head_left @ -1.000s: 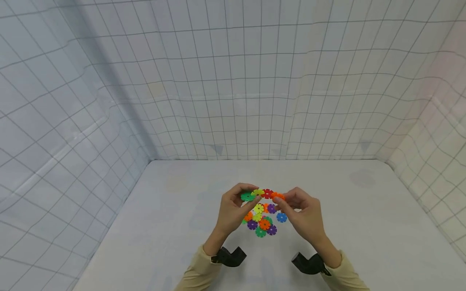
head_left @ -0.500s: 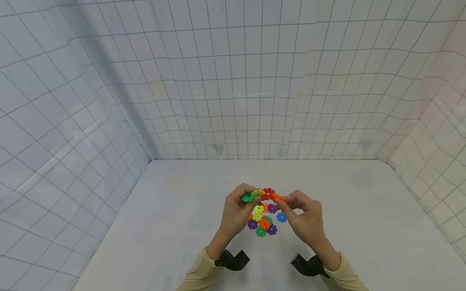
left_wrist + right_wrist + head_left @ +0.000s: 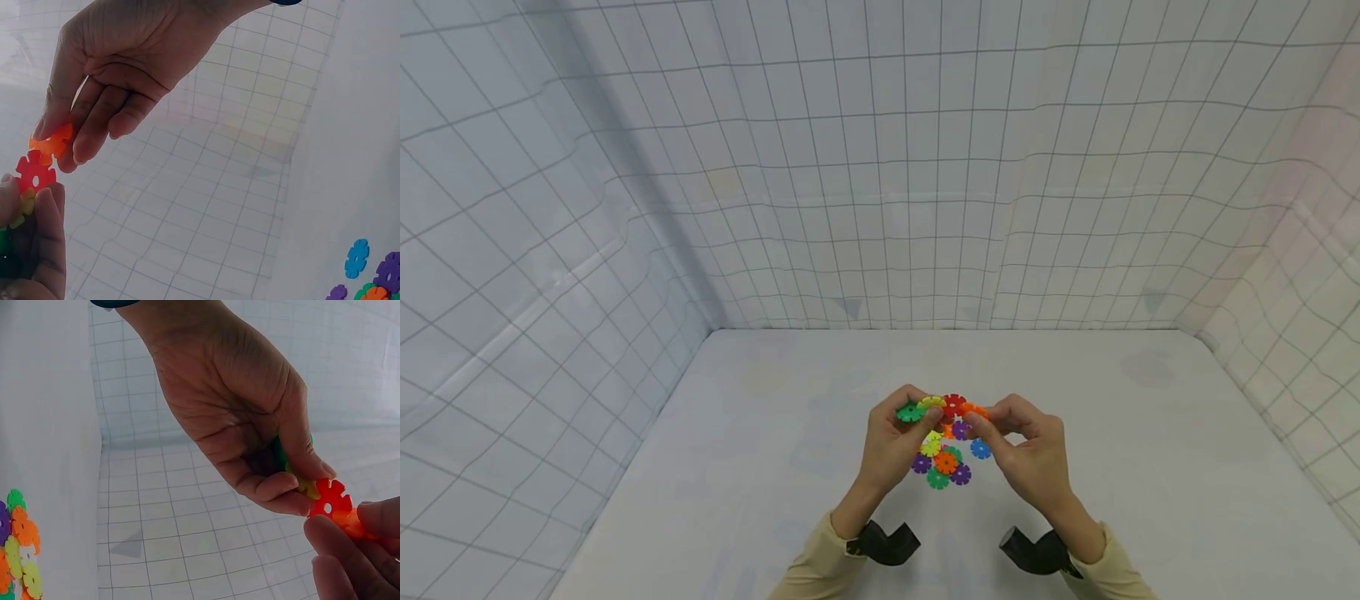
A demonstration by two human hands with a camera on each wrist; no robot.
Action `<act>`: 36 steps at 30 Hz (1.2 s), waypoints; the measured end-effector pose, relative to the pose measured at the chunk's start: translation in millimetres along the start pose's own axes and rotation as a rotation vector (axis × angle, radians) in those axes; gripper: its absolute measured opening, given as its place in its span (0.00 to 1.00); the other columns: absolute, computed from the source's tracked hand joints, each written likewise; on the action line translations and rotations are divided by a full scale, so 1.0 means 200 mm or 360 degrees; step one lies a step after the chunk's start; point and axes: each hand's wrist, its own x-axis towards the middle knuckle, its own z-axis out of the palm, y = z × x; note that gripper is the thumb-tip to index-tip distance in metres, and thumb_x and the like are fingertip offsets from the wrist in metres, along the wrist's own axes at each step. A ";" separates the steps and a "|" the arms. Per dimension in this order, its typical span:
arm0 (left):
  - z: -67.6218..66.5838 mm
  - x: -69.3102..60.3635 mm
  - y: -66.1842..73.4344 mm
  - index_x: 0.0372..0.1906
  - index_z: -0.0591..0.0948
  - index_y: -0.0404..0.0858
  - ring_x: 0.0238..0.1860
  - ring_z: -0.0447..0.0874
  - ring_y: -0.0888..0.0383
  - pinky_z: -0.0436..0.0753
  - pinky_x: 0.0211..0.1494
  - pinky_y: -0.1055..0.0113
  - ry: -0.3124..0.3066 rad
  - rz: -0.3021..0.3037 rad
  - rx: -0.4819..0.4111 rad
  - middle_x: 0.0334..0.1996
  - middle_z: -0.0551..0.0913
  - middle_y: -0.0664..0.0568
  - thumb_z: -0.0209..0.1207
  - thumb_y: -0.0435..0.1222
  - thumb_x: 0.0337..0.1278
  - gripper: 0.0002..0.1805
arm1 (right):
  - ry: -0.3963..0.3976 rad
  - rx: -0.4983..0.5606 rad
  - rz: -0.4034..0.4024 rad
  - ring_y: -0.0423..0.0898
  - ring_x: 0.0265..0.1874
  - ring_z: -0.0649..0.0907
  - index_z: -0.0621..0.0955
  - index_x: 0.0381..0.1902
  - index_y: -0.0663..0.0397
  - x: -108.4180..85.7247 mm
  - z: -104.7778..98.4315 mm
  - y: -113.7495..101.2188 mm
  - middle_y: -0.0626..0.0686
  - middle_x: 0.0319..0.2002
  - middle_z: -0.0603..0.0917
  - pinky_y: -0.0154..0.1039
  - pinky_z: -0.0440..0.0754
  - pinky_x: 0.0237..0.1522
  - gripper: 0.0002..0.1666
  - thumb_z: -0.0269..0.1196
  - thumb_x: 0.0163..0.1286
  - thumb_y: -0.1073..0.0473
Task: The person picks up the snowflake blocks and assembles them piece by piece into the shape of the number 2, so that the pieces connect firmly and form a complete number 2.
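A short chain of slotted plastic snowflake discs spans my two hands above the table. Green (image 3: 911,413) and yellow (image 3: 932,402) discs sit in my left hand (image 3: 886,450), whose thumb and fingers pinch the chain near the yellow and red ones. The red disc (image 3: 329,499) stands between the hands, its face and centre hole showing in both wrist views. My right hand (image 3: 1033,457) pinches an orange disc (image 3: 55,142) against the red one's edge. Whether their slots are fully locked cannot be seen. Fingers hide much of the green disc in the wrist views.
Below the hands, a loose cluster of snowflake discs lies on the white table (image 3: 775,467), among them a green disc (image 3: 937,478) and a blue disc (image 3: 981,448) at its right. Grid-patterned white sheets (image 3: 880,167) enclose the back and sides.
My left hand has shifted slightly right and down, closer to the right hand. The red disc has turned to show more of its face. My right hand keeps its pinch on the orange disc.
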 end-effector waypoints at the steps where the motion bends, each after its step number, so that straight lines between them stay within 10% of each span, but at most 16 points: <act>1: 0.00 0.00 0.00 0.35 0.76 0.32 0.30 0.81 0.53 0.83 0.39 0.59 0.0000 -0.0004 0.0002 0.29 0.80 0.42 0.57 0.27 0.62 0.02 | -0.0002 -0.0005 0.0001 0.44 0.22 0.85 0.80 0.28 0.59 0.00 0.00 0.00 0.51 0.25 0.86 0.34 0.82 0.27 0.13 0.67 0.51 0.80; 14: -0.01 0.01 0.03 0.36 0.75 0.30 0.30 0.80 0.51 0.83 0.37 0.63 -0.0063 -0.0055 0.0116 0.29 0.80 0.41 0.55 0.21 0.59 0.04 | -0.0039 -0.0052 -0.0042 0.44 0.21 0.85 0.80 0.29 0.58 0.01 0.00 0.01 0.51 0.25 0.85 0.32 0.81 0.28 0.14 0.68 0.51 0.79; 23: -0.07 0.05 0.21 0.46 0.78 0.26 0.33 0.78 0.59 0.81 0.38 0.66 -0.0259 -0.0278 0.0346 0.38 0.81 0.41 0.61 0.26 0.57 0.12 | -0.0007 -0.0180 -0.0024 0.44 0.20 0.84 0.78 0.27 0.61 0.03 0.01 -0.02 0.56 0.23 0.85 0.32 0.80 0.23 0.15 0.68 0.48 0.81; 36: -0.14 0.03 0.02 0.37 0.84 0.37 0.32 0.81 0.53 0.81 0.37 0.63 -0.0141 -0.0470 0.0252 0.33 0.84 0.52 0.64 0.37 0.58 0.07 | -0.0157 -0.0120 -0.0029 0.43 0.19 0.83 0.78 0.28 0.64 0.06 0.02 -0.11 0.56 0.24 0.85 0.33 0.81 0.23 0.14 0.68 0.48 0.81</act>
